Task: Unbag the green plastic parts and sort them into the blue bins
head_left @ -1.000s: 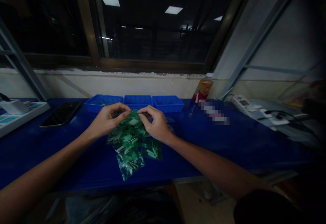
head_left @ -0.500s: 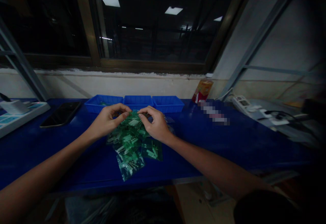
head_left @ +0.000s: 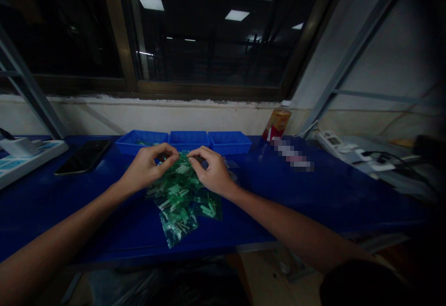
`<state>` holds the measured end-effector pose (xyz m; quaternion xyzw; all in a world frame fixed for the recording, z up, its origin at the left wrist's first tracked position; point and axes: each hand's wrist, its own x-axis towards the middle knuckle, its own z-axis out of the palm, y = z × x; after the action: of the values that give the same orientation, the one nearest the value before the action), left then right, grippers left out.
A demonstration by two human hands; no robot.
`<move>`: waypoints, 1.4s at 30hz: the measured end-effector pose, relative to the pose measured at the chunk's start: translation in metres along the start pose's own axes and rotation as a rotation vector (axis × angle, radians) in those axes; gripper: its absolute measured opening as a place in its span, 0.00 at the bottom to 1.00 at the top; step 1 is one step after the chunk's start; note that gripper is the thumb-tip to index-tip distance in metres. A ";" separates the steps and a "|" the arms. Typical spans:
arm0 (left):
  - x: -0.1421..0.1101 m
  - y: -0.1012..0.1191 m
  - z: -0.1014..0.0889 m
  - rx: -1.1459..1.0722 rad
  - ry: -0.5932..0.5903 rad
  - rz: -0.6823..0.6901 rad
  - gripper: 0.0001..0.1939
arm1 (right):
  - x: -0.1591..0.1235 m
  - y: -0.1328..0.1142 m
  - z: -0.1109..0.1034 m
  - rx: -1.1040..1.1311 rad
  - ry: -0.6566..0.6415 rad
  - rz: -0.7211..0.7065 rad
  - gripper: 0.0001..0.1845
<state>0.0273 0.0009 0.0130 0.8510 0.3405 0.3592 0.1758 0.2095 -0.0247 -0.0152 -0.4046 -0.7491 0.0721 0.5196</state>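
A pile of small greenish see-through plastic bags [head_left: 176,199] lies on the blue table, with pale and thin stick-like pieces inside them. My left hand [head_left: 148,164] is over the far left of the pile, thumb and forefinger pinched together. Facing it, my right hand [head_left: 212,171] makes a similar pinch. Green film of a plastic bag [head_left: 183,156] shows between the two sets of fingertips, its edge seemingly gripped from both sides; the exact hold is too dark to make out. One bag [head_left: 208,205] rests below my right wrist, and another [head_left: 179,226] sticks out nearest the table's front edge.
Three blue trays [head_left: 190,139] stand in a row behind my hands; the left one holds some greenish items. A phone [head_left: 83,156] and a power strip [head_left: 35,159] are at left. At back right stands a drink bottle [head_left: 277,125], with plugs and cables [head_left: 378,161] farther right.
My two hands stay almost in place over the pile, their fingertips shifting only slightly. The bags and trays have not moved visibly.
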 end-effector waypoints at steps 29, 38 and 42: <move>-0.002 -0.004 0.008 0.027 0.076 0.208 0.05 | 0.004 -0.011 -0.001 0.914 0.011 0.660 0.10; -0.002 -0.010 0.014 0.122 -0.001 0.175 0.07 | 0.003 -0.004 0.003 0.682 0.203 0.538 0.22; 0.000 -0.012 0.013 0.000 -0.043 0.085 0.06 | 0.003 -0.001 0.003 0.554 0.152 0.451 0.15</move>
<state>0.0315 0.0084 -0.0024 0.8722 0.2999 0.3482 0.1677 0.2056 -0.0220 -0.0137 -0.4077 -0.5526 0.3547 0.6345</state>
